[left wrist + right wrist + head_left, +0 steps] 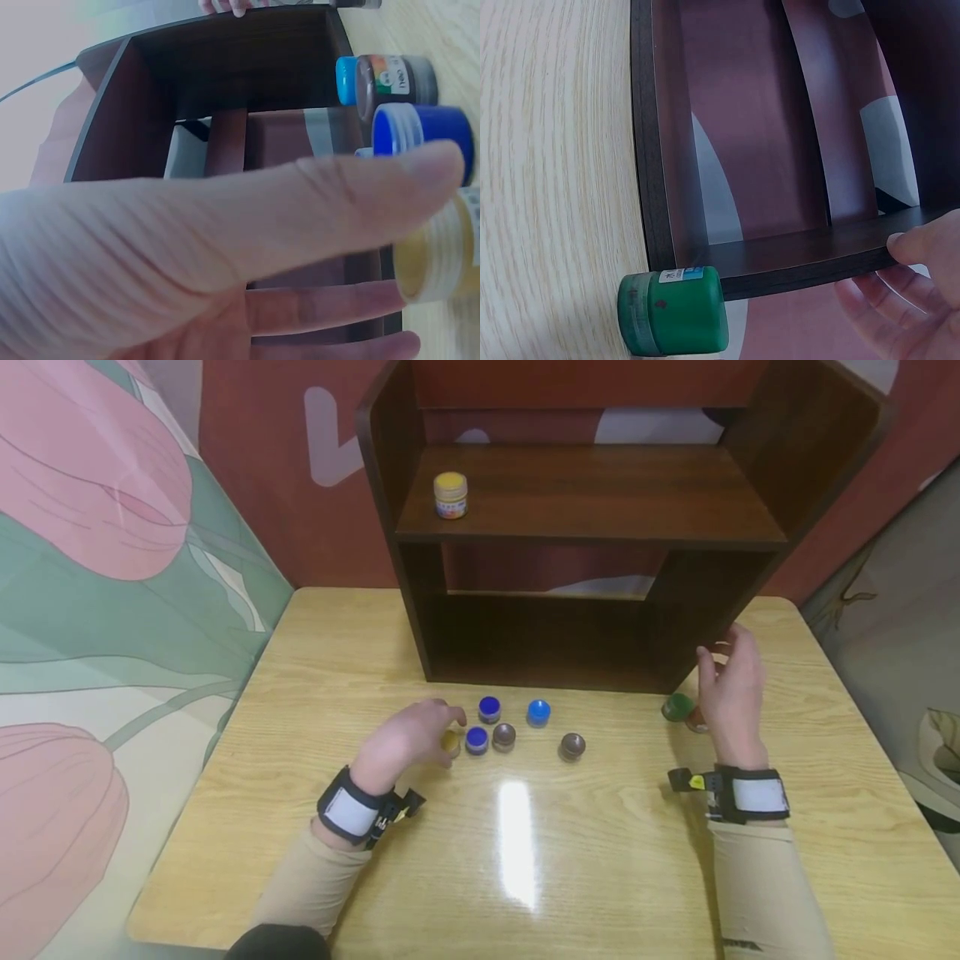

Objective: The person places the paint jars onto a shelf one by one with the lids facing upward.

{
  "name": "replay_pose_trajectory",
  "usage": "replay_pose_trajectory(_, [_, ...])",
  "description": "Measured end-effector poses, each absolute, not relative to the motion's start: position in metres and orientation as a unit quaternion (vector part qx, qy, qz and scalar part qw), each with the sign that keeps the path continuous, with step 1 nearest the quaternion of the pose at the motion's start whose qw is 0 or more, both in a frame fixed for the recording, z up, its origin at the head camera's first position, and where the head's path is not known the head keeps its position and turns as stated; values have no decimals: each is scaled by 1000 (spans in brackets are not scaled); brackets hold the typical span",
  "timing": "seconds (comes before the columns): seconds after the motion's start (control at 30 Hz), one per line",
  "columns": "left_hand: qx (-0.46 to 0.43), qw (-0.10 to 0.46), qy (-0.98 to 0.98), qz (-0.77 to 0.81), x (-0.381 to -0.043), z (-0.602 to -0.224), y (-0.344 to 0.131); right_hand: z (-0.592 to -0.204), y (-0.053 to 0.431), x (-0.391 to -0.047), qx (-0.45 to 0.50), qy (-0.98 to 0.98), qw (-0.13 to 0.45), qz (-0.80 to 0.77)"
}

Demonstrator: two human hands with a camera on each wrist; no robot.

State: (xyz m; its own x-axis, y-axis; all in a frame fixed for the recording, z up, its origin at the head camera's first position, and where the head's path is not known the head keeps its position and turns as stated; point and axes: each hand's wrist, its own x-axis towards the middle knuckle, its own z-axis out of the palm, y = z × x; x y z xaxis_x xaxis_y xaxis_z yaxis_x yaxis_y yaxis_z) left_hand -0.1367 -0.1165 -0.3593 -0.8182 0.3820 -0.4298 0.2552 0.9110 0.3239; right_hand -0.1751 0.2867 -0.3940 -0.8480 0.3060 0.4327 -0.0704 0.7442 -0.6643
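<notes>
My left hand [408,735] is around a yellow paint jar [450,743], its thumb on one side and its extended fingers on the other. In the left wrist view the thumb [352,191] crosses in front of the yellow lid. Beside it stand two dark blue jars [476,741], two brown jars [504,737] and a light blue one [538,712]. My right hand [735,693] holds the side panel of a dark brown shelf [592,489], thumb at the front edge and fingers outside. Near that wrist is a green jar [679,311], with a brownish jar [697,720] partly hidden behind the hand.
Another yellow jar [451,496] stands at the left on the shelf's upper board. The shelf is at the back of a light wooden table [615,868]. Painted walls [82,610] close in behind and at the left.
</notes>
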Motion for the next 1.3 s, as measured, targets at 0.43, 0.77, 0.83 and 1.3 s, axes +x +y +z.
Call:
replay_pose_trajectory(0.43, [173,246,947,115,-136,-366,-110,-395,288,-176,-62,-894,272,349])
replay_pose_trajectory(0.77, [184,230,949,114,-137,-368,-108,-396,288,-176,-60,-893,277,350])
replay_pose_trajectory(0.83, [191,223,949,112,-137,-370,-106,-395,288,-176,-59,-893,277,350])
replay_pose_trajectory(1.3, [203,195,956,84,-135,-374,-103,-393,286,-175,-59,-894,271,352])
